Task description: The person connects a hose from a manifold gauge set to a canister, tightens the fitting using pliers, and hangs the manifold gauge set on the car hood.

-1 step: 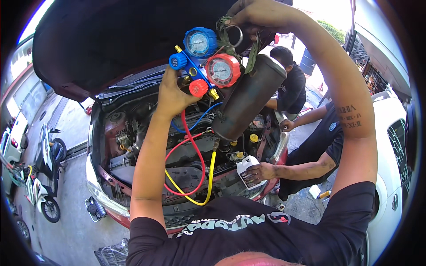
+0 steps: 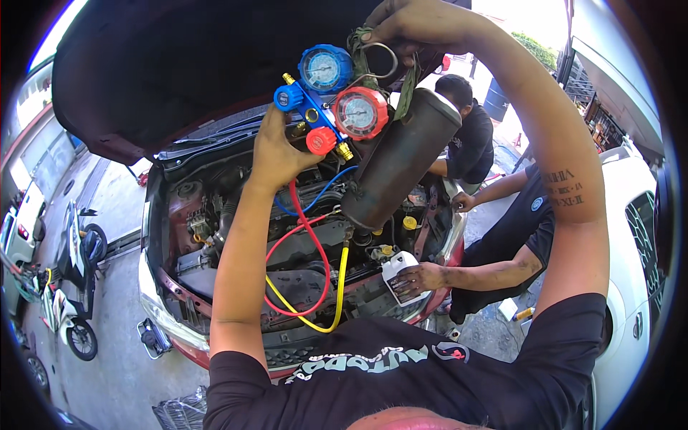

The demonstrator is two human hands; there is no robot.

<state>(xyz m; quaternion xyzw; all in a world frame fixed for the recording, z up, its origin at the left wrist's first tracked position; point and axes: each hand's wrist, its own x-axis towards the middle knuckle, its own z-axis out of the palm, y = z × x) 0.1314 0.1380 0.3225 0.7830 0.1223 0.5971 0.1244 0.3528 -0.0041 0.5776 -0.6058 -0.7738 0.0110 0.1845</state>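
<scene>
Raised in front of me, my left hand [image 2: 278,154] is closed round the manifold gauge set [image 2: 311,113] from behind, its fingers partly hidden. The set has a blue gauge [image 2: 325,69], a red gauge [image 2: 360,113] and matching knobs. My right hand [image 2: 412,25], higher up, pinches a dark green cloth strap [image 2: 360,50] beside a metal hook [image 2: 390,61]. Below that hand, a dark cylinder [image 2: 405,158] hangs tilted over the engine bay. A yellow hose [image 2: 342,287] runs from its lower end; a red hose [image 2: 320,247] and a blue hose [image 2: 308,204] loop below the gauges.
Under the raised hood [image 2: 143,72] lies the car's engine bay [image 2: 308,244]. At the right, a co-worker's hand [image 2: 423,278] holds a white bottle [image 2: 405,276] at the bay's edge; another person [image 2: 473,136] leans in behind. Motorcycles [image 2: 75,272] stand left, a white vehicle [image 2: 631,287] right.
The metal hook by my right hand has turned slightly and shows wider. Both hands stay in place.
</scene>
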